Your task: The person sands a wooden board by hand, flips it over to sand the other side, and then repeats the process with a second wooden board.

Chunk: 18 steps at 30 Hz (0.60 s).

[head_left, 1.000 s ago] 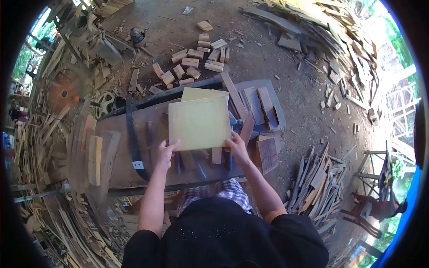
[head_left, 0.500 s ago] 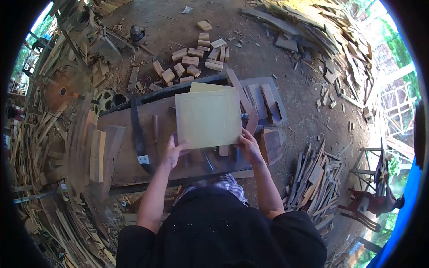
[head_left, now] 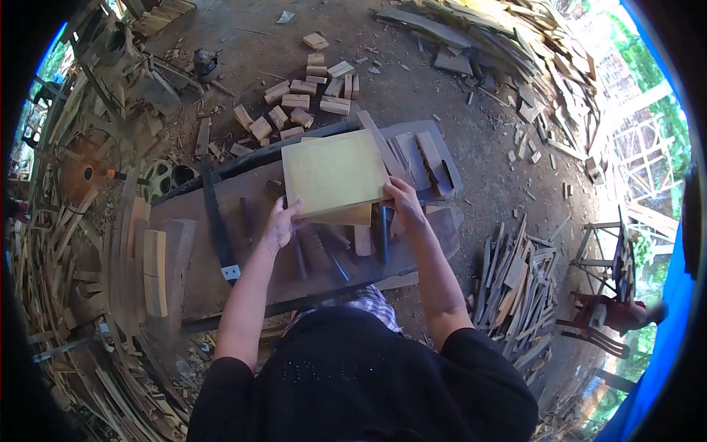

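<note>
A thin, pale yellow, nearly square board [head_left: 335,173] is held out over the workbench, tilted, its face towards me. My left hand [head_left: 280,222] grips its lower left corner, thumb on the face. My right hand [head_left: 405,202] is closed on its lower right edge. Under the board, part of another pale sheet [head_left: 350,216] shows; most of it is hidden. On the dark bench [head_left: 202,276] near my hands lie a dark blue rod [head_left: 384,236], a small wood block [head_left: 362,241] and several slim tools, partly covered.
A long dark saw-like blade [head_left: 213,210] lies across the bench's left side. Curved wood pieces [head_left: 155,272] stand at its left end. Beyond the bench, several wood blocks [head_left: 297,102] lie on the dirt floor. Scrap wood [head_left: 519,283] is heaped at the right.
The board has tilted and shifted slightly up and left in view, with both hands still on it. More of the tools below it shows. The whole view has shifted a little.
</note>
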Available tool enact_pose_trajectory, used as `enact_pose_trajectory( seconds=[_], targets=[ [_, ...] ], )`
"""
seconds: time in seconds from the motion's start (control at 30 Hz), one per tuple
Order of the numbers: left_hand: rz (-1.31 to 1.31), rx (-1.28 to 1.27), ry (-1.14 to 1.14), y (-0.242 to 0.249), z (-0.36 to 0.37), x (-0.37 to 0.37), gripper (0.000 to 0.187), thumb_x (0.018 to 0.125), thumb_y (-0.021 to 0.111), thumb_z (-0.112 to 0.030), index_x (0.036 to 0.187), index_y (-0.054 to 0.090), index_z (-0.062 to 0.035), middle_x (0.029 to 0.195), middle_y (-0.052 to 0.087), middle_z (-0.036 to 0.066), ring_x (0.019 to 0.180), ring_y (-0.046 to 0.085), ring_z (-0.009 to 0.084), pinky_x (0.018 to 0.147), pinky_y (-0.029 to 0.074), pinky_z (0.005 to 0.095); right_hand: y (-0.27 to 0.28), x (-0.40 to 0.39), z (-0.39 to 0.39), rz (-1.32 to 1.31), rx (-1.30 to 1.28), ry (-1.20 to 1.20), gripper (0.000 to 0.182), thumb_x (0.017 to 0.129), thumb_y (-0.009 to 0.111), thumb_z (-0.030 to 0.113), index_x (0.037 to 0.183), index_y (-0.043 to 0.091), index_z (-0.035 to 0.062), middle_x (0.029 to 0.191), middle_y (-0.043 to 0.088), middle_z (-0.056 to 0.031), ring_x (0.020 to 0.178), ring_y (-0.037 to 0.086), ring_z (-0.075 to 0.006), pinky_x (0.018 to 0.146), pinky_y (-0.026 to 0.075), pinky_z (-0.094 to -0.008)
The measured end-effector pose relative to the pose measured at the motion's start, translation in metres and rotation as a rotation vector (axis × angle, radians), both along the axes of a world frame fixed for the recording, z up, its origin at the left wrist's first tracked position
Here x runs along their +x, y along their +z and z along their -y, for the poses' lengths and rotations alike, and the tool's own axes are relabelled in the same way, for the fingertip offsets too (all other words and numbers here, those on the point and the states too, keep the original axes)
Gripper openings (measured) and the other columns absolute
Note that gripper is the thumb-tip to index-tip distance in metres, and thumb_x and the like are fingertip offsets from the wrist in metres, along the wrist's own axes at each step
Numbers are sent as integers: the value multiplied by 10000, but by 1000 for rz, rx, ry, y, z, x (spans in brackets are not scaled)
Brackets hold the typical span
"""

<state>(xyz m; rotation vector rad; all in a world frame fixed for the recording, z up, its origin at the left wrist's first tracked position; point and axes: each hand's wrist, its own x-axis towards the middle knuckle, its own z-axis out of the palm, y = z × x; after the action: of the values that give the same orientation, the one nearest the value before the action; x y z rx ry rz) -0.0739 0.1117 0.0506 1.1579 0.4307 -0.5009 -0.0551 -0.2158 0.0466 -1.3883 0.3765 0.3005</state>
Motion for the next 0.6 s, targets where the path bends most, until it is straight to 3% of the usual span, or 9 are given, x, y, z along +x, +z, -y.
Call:
enact_pose_trajectory(
  seconds=[0.13, 0.23, 0.3, 0.33, 0.4, 0.47, 0.5, 0.53, 0.6],
  targets=[
    [14, -19, 5, 27, -1, -2, 541, 908, 720, -286, 1345, 438, -136, 1255, 573, 58, 1042, 618, 191, 832, 538, 401, 5, -3, 1, -118, 9, -42, 441, 988, 593, 337, 1333, 576, 62, 1059, 670, -41, 886, 633, -125, 697, 514, -265],
    [34, -10, -7, 45, -5, -3, 528, 921, 705, -261, 1353, 430, -134, 1217, 594, 72, 1058, 614, 188, 794, 564, 372, 15, -6, -7, -257, -34, 60, 437, 978, 617, 322, 1333, 570, 73, 1083, 653, -60, 901, 640, -137, 654, 528, -288],
    [109, 98, -60, 56, -8, -2, 584, 936, 686, -245, 1421, 386, -116, 1170, 615, 80, 1076, 615, 183, 778, 572, 343, 30, -21, -35, 83, -178, -173, 490, 969, 633, 331, 1367, 539, 63, 1135, 639, -94, 874, 628, -123, 596, 505, -271],
    [111, 99, -62, 74, -4, -2, 584, 936, 686, -245, 1421, 386, -116, 1170, 615, 80, 1076, 615, 183, 778, 572, 343, 33, -24, -39, 85, -177, -176, 490, 969, 633, 331, 1367, 539, 63, 1135, 639, -94, 874, 628, -123, 596, 505, -271],
    [404, 175, 192, 116, 3, -7, 653, 918, 710, -280, 1462, 391, -113, 1139, 626, 60, 1050, 614, 171, 809, 561, 335, 40, -31, -46, 38, -43, 45, 559, 966, 637, 367, 1409, 504, 53, 1203, 639, -119, 917, 642, -143, 643, 493, -250],
    [489, 234, 100, 148, -7, -5, 614, 914, 712, -317, 1433, 454, -116, 1098, 616, 55, 998, 611, 174, 816, 540, 330, 69, -47, -64, -129, 131, 105, 534, 969, 635, 348, 1426, 498, 108, 1188, 627, -111, 834, 604, -90, 483, 425, -247],
    [568, 294, 14, 164, -11, -3, 582, 910, 714, -355, 1404, 518, -119, 1057, 607, 49, 945, 607, 176, 822, 518, 326, 90, -52, -75, -173, 217, 58, 517, 967, 634, 366, 1418, 513, 143, 1150, 634, -74, 793, 575, -70, 464, 379, -218],
    [574, 295, 12, 183, -14, 0, 582, 910, 714, -355, 1404, 518, -119, 1057, 607, 49, 945, 607, 176, 822, 518, 326, 107, -56, -81, -278, 348, 14, 482, 967, 627, 383, 1394, 541, 176, 1024, 635, -23, 680, 540, -63, 449, 342, -206],
    [966, 1134, -218, 216, -17, 10, 507, 900, 703, -435, 1299, 635, -129, 950, 559, 58, 859, 567, 199, 823, 462, 327, 88, -62, -80, -329, 577, 78, 448, 951, 664, 362, 1334, 576, 144, 904, 650, -17, 568, 548, -68, 388, 291, -200]
  ],
)
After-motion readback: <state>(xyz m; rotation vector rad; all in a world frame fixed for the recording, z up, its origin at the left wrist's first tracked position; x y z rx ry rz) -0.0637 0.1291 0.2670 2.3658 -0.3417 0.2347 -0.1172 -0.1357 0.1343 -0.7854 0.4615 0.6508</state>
